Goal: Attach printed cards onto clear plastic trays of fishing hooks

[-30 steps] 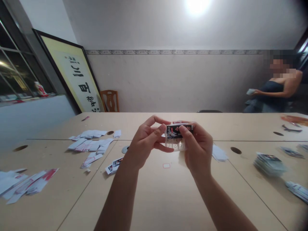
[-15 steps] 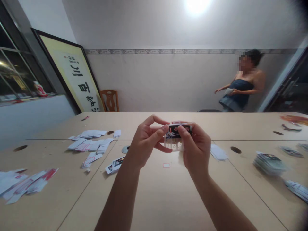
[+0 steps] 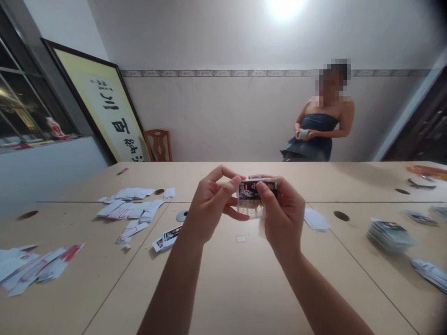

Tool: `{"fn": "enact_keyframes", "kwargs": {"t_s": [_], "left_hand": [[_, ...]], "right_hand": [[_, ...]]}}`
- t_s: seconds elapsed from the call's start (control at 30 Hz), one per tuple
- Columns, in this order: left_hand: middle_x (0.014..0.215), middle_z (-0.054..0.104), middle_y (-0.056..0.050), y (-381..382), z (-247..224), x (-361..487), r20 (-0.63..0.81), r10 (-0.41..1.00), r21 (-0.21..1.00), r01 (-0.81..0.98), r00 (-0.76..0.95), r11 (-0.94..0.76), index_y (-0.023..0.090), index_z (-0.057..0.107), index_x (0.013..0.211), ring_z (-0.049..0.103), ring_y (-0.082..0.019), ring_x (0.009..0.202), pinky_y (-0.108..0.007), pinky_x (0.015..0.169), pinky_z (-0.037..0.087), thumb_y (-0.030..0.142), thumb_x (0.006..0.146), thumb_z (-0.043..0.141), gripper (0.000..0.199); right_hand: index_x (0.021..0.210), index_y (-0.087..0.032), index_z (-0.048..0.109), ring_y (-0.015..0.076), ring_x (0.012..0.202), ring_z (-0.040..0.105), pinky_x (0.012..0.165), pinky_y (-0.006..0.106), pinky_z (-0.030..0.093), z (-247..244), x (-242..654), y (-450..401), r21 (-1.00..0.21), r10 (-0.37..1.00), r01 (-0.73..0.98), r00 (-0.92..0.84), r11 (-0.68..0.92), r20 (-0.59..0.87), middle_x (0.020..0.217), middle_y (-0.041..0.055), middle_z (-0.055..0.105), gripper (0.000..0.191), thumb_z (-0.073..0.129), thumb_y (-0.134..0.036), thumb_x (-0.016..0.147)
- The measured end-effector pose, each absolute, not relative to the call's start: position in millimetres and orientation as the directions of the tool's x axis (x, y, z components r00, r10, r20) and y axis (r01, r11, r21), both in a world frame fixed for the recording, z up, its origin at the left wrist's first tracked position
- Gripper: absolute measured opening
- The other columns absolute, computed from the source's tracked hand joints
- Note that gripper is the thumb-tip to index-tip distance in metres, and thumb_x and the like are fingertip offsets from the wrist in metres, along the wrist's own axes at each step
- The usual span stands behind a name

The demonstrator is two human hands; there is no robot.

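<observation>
Both my hands are raised over the middle of the table, holding one small clear plastic box with a black printed label [image 3: 249, 191]. The label has red and white print, and below it the clear part shows narrow compartments with tiny thin things that I cannot make out. My left hand [image 3: 213, 204] grips the box's left end, thumb at the label's upper left corner and fingers behind and below. My right hand [image 3: 284, 209] pinches the right end with its thumb flat on the label. On the table below lies a small white sticker with a red border [image 3: 241, 239].
Loose white paper slips [image 3: 129, 209] and black printed cards [image 3: 171, 237] lie left. More slips [image 3: 35, 270] are at the far left. On the right are white papers [image 3: 316, 219] and a stack of clear packs [image 3: 389, 235]. A person [image 3: 319, 125] is behind the table, holding something pale.
My left thumb has shifted slightly left along the label's edge, showing more of the print. Across the table, the person has moved left and brought both hands together around the pale thing.
</observation>
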State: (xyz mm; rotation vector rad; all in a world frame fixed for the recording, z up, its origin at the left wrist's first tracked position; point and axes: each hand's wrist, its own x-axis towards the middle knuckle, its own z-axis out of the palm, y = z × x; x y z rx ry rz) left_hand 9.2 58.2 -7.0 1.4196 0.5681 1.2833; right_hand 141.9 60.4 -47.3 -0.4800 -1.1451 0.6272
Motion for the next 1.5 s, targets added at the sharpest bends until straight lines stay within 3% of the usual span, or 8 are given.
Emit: {"fn": "enact_keyframes", "kwargs": {"t_s": [0.53,0.87,1.5], "left_hand": [[0.075,0.074,0.001,56.8,-4.8,7.2,0.356,0.876,0.920,-0.288,0.325,-0.267,0.017,0.057,0.093,0.073,-0.015,0.063,-0.022,0.050,0.063,0.033,0.086,0.073,0.024],[0.074,0.072,0.001,59.0,-8.1,8.9,0.391,0.874,0.914,-0.232,0.290,-0.332,0.017,0.055,0.090,0.072,-0.014,0.061,-0.021,0.045,0.061,0.037,0.087,0.071,0.026],[0.076,0.072,0.000,57.4,-6.2,8.8,0.372,0.882,0.916,-0.266,0.289,-0.299,0.017,0.057,0.090,0.072,-0.016,0.062,-0.024,0.048,0.063,0.039,0.087,0.069,0.025]], "right_hand": [[0.091,-0.024,0.073,0.0126,0.074,0.064,0.065,0.024,0.053,-46.2,141.6,61.1,-0.618,0.647,-0.194,0.283,0.762,0.708,0.083,-0.0006,0.070,0.010,0.062,-0.026,0.093],[0.090,-0.023,0.072,0.0103,0.069,0.062,0.060,0.020,0.050,-43.9,140.7,56.7,-0.654,0.665,-0.154,0.302,0.741,0.683,0.078,-0.0021,0.068,0.009,0.063,-0.025,0.092],[0.090,-0.023,0.070,0.0143,0.076,0.066,0.065,0.026,0.054,-44.5,141.6,58.3,-0.649,0.666,-0.164,0.281,0.743,0.691,0.087,0.0012,0.070,0.010,0.062,-0.029,0.093]]}}
